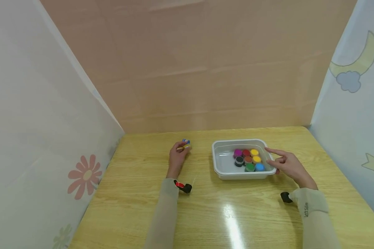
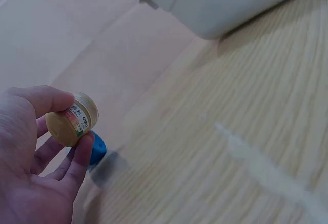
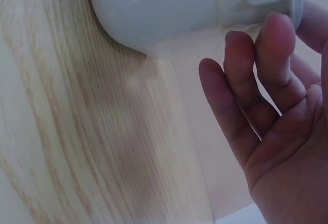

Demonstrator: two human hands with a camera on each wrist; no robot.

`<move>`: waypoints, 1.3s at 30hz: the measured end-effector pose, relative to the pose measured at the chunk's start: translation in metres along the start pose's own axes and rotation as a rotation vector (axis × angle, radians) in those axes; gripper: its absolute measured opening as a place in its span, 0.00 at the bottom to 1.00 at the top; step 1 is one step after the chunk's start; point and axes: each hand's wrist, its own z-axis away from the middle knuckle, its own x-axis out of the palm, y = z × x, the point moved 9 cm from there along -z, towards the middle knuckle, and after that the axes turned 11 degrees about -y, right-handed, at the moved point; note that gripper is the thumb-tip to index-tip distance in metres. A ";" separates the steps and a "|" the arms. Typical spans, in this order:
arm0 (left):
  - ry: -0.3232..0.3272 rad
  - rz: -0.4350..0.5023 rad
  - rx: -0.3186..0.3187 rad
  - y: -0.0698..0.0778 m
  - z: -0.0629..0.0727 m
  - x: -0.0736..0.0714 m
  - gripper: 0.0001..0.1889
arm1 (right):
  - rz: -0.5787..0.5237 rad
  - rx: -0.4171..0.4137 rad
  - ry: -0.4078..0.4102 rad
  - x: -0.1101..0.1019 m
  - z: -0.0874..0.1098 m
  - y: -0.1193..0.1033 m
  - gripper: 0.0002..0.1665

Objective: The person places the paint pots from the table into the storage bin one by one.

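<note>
In the head view my left hand (image 1: 177,157) is left of the white plastic container (image 1: 233,176). Thumb and fingers pinch a small yellow paint pot (image 2: 74,119), its printed label facing the left wrist camera. A blue object (image 2: 98,148) shows just behind those fingertips; whether they touch it I cannot tell. My right hand (image 1: 289,166) grips the container's right rim, thumb over the edge and the other fingers outside, below the lip (image 3: 295,3). Inside the container, paint pots gather toward the right: purple (image 1: 238,153), black (image 1: 239,161), green (image 1: 250,167), blue (image 1: 259,167) and several others.
The container stands on a wood-grain table (image 1: 202,207). A brown paper-like backdrop (image 1: 205,69) rises behind the table, with patterned pale sheets at the left (image 1: 50,103) and right (image 1: 361,121). Black straps with small devices (image 1: 184,187) sit at both wrists.
</note>
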 end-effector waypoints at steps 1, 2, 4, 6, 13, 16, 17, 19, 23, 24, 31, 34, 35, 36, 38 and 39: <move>-0.008 0.013 -0.002 0.001 0.000 0.002 0.19 | -0.003 -0.001 0.000 0.000 0.000 0.000 0.38; -0.017 0.031 0.000 0.002 0.001 0.004 0.19 | -0.005 -0.002 0.001 0.001 0.000 0.001 0.38; -0.042 0.064 0.004 0.007 0.002 0.009 0.21 | -0.007 -0.005 0.004 0.001 -0.001 0.001 0.38; -0.065 0.072 0.007 0.013 0.002 0.015 0.23 | -0.001 -0.007 0.004 0.001 -0.001 0.001 0.38; -0.136 0.030 0.082 0.040 0.002 0.034 0.18 | 0.002 0.005 0.003 0.000 0.000 0.001 0.38; -0.150 0.043 0.106 0.050 0.004 0.040 0.18 | -0.001 0.017 0.002 0.000 -0.001 0.001 0.38; -0.156 0.059 0.113 0.053 0.004 0.042 0.19 | 0.002 0.019 0.002 0.000 -0.001 0.001 0.39; -0.171 0.087 0.124 0.058 0.005 0.047 0.19 | 0.008 0.023 -0.001 0.000 -0.001 0.001 0.39; -0.222 0.152 0.148 0.066 0.008 0.056 0.22 | 0.019 0.033 0.000 0.000 0.000 0.001 0.39; -0.239 0.159 0.152 0.068 0.009 0.059 0.23 | 0.018 0.034 0.001 -0.001 0.000 0.001 0.39; -0.332 0.144 0.163 0.081 0.015 0.077 0.21 | 0.009 0.032 -0.001 0.000 0.001 0.000 0.39; -0.372 0.117 0.180 0.088 0.019 0.086 0.20 | 0.011 0.026 -0.001 0.000 0.001 -0.001 0.39; -0.387 0.105 0.186 0.090 0.021 0.089 0.20 | 0.011 0.025 0.000 0.000 0.001 -0.001 0.39; -0.402 0.091 0.191 0.092 0.022 0.092 0.20 | 0.012 0.023 0.000 0.000 0.001 0.000 0.39; -0.434 0.064 0.200 0.095 0.025 0.099 0.19 | 0.007 0.025 0.000 0.000 0.000 0.000 0.39; -0.450 0.050 0.205 0.097 0.027 0.103 0.19 | 0.006 0.026 0.000 0.000 0.001 0.001 0.39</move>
